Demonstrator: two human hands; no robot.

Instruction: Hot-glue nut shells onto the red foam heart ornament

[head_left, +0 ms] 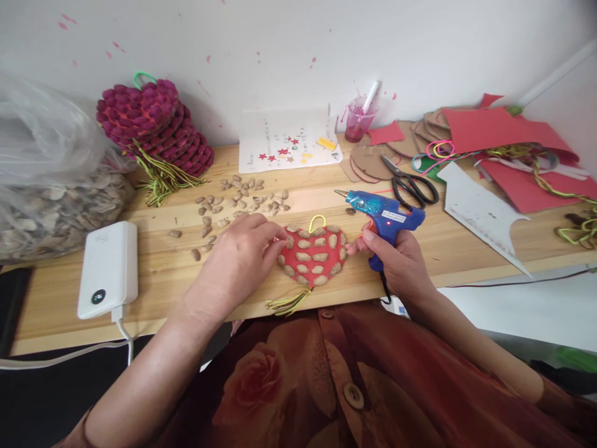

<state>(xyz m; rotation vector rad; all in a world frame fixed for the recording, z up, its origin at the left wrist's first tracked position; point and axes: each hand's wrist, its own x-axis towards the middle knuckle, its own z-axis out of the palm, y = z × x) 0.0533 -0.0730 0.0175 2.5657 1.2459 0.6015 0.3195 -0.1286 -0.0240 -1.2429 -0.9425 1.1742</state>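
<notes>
A red heart (311,250) lies near the table's front edge, with rows of peanuts on it. It has a yellow loop at its top and a green-yellow tassel (290,303) at its lower tip. My left hand (240,252) is at the heart's upper left edge, thumb and finger closed on a peanut (290,241) there. In my right hand (403,258) is a blue glue gun (373,205), its nozzle pointing left, above the table. A fingertip of that hand reaches the heart's right edge. Loose peanuts (240,194) are scattered behind my left hand.
Black-handled scissors (413,186) lie behind the glue gun. Red sheets (494,130), cardboard discs (373,158) and cords fill the right. A dye cup (359,121) stands at the wall. Purple hearts (153,118), a peanut bag (56,205) and a white power bank (108,267) are left.
</notes>
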